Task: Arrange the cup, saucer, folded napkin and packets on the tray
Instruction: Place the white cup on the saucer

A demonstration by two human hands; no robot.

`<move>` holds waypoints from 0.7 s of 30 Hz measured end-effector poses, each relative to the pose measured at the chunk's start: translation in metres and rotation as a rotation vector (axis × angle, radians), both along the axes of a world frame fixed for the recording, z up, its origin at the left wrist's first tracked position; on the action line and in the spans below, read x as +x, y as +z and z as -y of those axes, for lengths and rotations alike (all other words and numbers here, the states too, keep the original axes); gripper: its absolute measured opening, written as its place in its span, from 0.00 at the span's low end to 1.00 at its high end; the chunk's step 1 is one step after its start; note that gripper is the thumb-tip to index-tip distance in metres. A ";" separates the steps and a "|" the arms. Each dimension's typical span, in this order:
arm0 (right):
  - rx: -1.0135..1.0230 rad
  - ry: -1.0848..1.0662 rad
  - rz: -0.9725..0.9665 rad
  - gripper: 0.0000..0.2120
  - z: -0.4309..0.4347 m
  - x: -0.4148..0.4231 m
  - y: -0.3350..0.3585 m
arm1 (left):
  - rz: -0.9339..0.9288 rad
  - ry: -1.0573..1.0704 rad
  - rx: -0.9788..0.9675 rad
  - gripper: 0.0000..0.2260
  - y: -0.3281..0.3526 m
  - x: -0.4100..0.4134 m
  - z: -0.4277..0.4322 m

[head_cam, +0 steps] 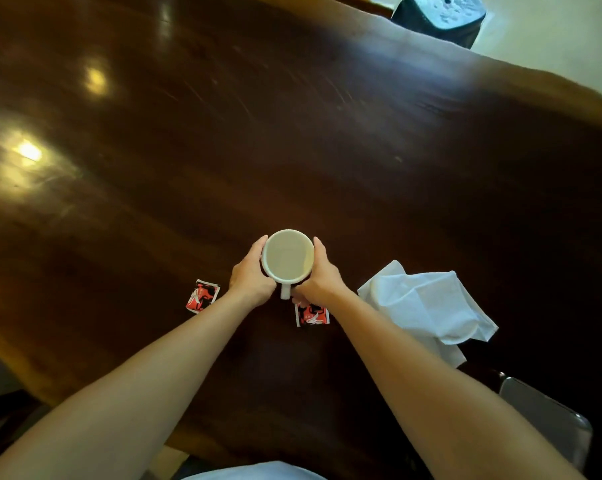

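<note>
A white cup (288, 257) sits near the middle of the dark wooden table (292, 133), its handle pointing toward me. My left hand (251, 275) wraps its left side and my right hand (318, 275) wraps its right side. One red packet (202, 296) lies left of my left wrist. A second red packet (311, 315) lies just under my right wrist, partly hidden. A loosely crumpled white napkin (427, 306) rests to the right of my right forearm. No saucer or tray is in view.
A dark patterned stool or bin (440, 17) stands beyond the table's far right edge. The grey metal back of a chair (549, 414) shows at the lower right. Lamp glare marks the table's left side.
</note>
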State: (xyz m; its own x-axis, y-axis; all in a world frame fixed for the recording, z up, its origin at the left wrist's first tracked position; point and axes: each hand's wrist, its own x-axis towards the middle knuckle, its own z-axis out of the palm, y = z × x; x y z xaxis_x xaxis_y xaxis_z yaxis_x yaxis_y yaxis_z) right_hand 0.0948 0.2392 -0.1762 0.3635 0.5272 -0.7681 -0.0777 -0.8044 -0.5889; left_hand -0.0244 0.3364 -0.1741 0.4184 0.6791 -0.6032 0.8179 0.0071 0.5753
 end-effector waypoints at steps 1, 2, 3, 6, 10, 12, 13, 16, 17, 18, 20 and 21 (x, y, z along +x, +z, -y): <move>-0.018 0.008 -0.023 0.57 -0.001 -0.006 0.000 | 0.002 -0.015 -0.002 0.42 0.000 -0.003 -0.001; -0.024 -0.001 -0.020 0.58 -0.002 -0.011 -0.001 | 0.003 -0.026 -0.016 0.43 0.000 -0.006 -0.002; -0.019 -0.031 -0.003 0.57 -0.001 -0.017 -0.003 | 0.002 -0.038 -0.033 0.44 -0.001 -0.008 -0.003; 0.025 -0.129 0.076 0.40 0.003 -0.030 -0.008 | 0.007 -0.062 -0.055 0.45 -0.002 -0.014 -0.002; 0.070 -0.080 0.198 0.40 0.010 -0.037 -0.012 | 0.048 -0.052 -0.034 0.42 -0.001 -0.023 0.003; 0.091 -0.095 0.211 0.41 0.014 -0.039 -0.009 | 0.067 -0.061 -0.035 0.41 0.001 -0.025 0.006; 0.097 -0.104 0.217 0.42 0.017 -0.040 -0.007 | 0.073 -0.066 -0.042 0.41 0.004 -0.025 0.008; 0.103 -0.119 0.243 0.42 0.028 -0.040 0.003 | 0.089 -0.105 -0.045 0.41 0.014 -0.022 0.013; 0.102 -0.126 0.251 0.42 0.032 -0.040 0.008 | 0.094 -0.128 -0.040 0.41 0.018 -0.021 0.015; 0.103 -0.137 0.262 0.41 0.037 -0.040 0.013 | 0.102 -0.151 -0.032 0.41 0.023 -0.019 0.018; 0.113 -0.159 0.298 0.42 0.047 -0.040 0.021 | 0.124 -0.192 -0.022 0.41 0.031 -0.016 0.025; 0.118 -0.167 0.315 0.42 0.053 -0.040 0.026 | 0.136 -0.212 -0.023 0.41 0.036 -0.015 0.030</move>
